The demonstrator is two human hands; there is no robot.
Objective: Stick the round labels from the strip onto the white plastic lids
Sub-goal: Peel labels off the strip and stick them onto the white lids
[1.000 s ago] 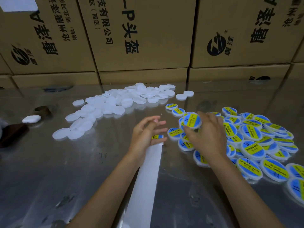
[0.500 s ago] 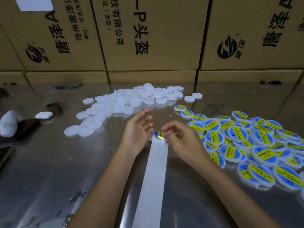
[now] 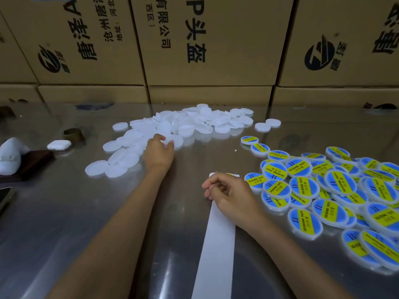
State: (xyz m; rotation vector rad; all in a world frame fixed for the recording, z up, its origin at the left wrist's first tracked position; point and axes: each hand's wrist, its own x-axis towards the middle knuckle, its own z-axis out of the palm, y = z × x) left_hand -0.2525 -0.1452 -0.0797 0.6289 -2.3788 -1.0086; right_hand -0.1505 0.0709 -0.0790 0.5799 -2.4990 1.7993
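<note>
A heap of plain white plastic lids lies at the back middle of the steel table. My left hand reaches into its near edge, fingertips curled on one white lid. A long white label strip runs from the bottom edge up to my right hand, which rests on the strip's far end with fingers curled; a bit of yellow label shows just past the knuckles. What the fingers pinch is hidden. Labelled blue-and-yellow lids are piled at the right.
Stacked cardboard boxes wall off the back of the table. At the left lie a white case, a brown ring, a white object on a dark block and a phone edge.
My left hand left the strip and reached forward-left to the white lids. My right hand stayed at the strip's end, and the view tilted and moved closer.
</note>
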